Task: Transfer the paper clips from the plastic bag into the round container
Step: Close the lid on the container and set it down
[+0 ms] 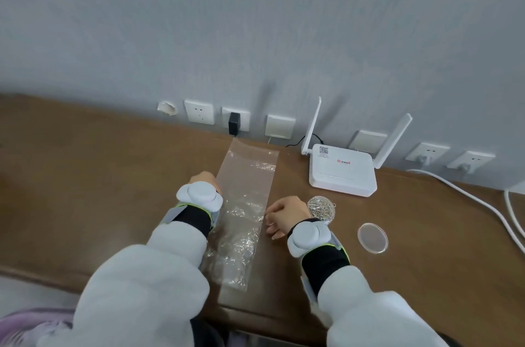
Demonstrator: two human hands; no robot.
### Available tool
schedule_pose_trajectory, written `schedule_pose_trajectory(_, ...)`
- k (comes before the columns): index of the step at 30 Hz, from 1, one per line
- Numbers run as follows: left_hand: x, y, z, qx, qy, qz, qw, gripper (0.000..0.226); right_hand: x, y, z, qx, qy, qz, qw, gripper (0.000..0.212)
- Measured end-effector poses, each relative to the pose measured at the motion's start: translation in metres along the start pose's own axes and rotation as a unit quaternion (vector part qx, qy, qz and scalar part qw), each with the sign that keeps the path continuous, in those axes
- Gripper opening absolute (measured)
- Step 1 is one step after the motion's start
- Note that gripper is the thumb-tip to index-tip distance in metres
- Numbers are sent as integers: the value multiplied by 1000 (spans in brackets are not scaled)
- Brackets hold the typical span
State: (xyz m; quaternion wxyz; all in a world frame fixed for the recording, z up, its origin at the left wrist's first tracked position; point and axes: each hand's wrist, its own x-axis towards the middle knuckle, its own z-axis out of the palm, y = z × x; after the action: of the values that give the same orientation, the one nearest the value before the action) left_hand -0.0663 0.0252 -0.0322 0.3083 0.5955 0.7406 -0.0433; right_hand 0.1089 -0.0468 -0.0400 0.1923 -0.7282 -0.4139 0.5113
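- The silver paper clips [322,209] are heaped in the round container [326,217], right of frame centre.
- The clear plastic bag [244,204] lies flat at centre, long axis running from the desk's near edge toward the wall.
- Left hand [203,177] rests at the bag's left edge; its grip is hidden.
- Right hand [285,214] is loosely curled, fingertips at the bag's right edge.
- The round lid [372,238] lies lower right.
- The white router [341,173] carries a QR code and a red logo, unreadable.

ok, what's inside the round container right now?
The container holds a heap of silver clips. The right hand covers its near-left side, so the fill there can't be seen. Its lid lies apart.
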Motion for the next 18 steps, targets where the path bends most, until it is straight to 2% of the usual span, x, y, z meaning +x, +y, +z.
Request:
schedule_pose_trajectory(2,-1,1,-1,27,-11,-3,1000,19,-1,-1,-5,6,4,-10,1000,18)
schedule_pose_trajectory(4,-3,4,-2,36,-9,-12,999,31,-2,-2,-13,6,14,-22,1000,20)
schedule_pose_trajectory(7,-13,16,-7,85,2,14,996,14,-4,-2,-33,6,44,-30,999,23)
schedule_pose_trajectory(8,-15,22,-5,82,14,30,996,20,-5,-1,-41,5,61,-27,998,25)
schedule_pose_trajectory(11,-25,46,7,-10,2,139,990,33,-10,8,-68,-21,110,-18,994,25)
schedule_pose_trajectory(14,-37,68,24,-143,-40,231,962,35,-16,22,-89,-97,146,1,984,27)
schedule_pose_trajectory(16,-38,78,34,-145,-67,276,948,41,-23,31,-96,-141,124,26,982,24)
schedule_pose_trajectory(18,-38,88,44,-118,-100,303,940,56,-30,39,-99,-174,88,46,980,20)
